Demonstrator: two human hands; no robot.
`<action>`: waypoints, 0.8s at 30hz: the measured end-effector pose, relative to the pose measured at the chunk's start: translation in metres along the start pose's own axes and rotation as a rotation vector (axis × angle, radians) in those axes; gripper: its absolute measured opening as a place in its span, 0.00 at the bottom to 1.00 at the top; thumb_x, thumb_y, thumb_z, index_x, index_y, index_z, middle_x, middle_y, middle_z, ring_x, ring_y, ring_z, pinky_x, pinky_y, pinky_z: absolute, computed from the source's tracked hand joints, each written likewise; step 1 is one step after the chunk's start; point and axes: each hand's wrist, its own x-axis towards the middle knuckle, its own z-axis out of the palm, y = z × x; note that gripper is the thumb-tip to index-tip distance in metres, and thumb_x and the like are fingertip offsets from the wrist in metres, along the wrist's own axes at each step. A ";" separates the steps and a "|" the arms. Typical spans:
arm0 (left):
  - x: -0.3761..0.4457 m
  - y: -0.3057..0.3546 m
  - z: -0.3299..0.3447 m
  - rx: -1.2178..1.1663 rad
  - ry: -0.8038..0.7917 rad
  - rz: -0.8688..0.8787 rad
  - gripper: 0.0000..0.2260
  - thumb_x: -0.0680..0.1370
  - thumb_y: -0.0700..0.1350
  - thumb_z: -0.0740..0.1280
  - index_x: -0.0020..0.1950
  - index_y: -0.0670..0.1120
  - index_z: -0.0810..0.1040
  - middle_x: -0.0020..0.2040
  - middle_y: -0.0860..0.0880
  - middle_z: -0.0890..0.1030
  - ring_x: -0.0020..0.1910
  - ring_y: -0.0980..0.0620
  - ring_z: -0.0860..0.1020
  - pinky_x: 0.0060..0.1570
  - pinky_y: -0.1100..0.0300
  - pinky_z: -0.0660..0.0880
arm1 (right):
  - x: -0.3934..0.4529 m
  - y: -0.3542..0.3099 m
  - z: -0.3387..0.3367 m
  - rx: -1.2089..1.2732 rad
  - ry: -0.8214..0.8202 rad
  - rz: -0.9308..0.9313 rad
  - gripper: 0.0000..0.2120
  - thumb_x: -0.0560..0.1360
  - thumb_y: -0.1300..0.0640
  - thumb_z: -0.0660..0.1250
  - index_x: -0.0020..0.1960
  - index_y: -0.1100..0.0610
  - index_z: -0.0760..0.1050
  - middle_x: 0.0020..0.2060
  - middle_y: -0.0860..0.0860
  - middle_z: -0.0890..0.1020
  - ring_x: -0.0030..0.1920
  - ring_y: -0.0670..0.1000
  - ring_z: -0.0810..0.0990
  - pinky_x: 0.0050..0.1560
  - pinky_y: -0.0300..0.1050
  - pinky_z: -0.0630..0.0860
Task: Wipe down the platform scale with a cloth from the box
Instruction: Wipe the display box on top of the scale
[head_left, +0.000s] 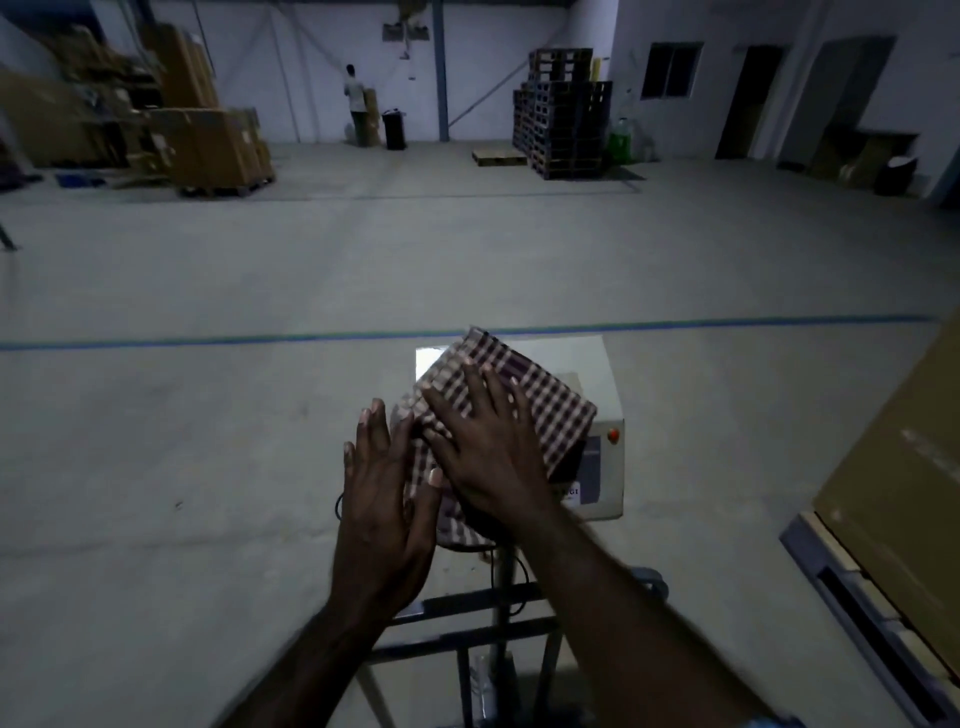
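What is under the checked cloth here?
The cloth lies over the scale's white indicator box; its top and front with a red button show to the right. The right hand presses it flat, the left hand beside. The covered part is hidden.

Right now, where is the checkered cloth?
In the head view, low and centre, the cloth lies on the scale's white display box, with both hands pressing flat on it.

Both hands flat on checked cloth (524, 395) over scale display box (605, 457): right hand (480, 441), left hand (387, 499).
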 end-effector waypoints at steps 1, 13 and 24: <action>0.002 0.001 0.001 0.003 0.001 -0.006 0.26 0.80 0.51 0.55 0.77 0.42 0.59 0.79 0.46 0.53 0.79 0.49 0.49 0.76 0.53 0.46 | 0.011 -0.001 -0.004 -0.004 -0.017 -0.018 0.25 0.79 0.37 0.51 0.75 0.41 0.63 0.78 0.55 0.58 0.77 0.57 0.55 0.75 0.59 0.48; 0.012 0.016 0.014 -0.013 -0.013 -0.011 0.27 0.81 0.54 0.55 0.78 0.45 0.57 0.80 0.49 0.51 0.79 0.51 0.48 0.76 0.49 0.48 | 0.007 0.096 -0.030 -0.075 0.073 0.446 0.30 0.76 0.36 0.49 0.76 0.43 0.61 0.77 0.59 0.60 0.76 0.60 0.57 0.74 0.62 0.57; 0.004 0.026 0.023 -0.040 -0.042 -0.020 0.27 0.80 0.52 0.56 0.78 0.45 0.57 0.80 0.48 0.50 0.79 0.51 0.47 0.76 0.50 0.47 | -0.117 0.065 0.034 0.161 0.165 0.555 0.29 0.81 0.38 0.45 0.79 0.43 0.44 0.79 0.56 0.42 0.78 0.61 0.51 0.66 0.63 0.67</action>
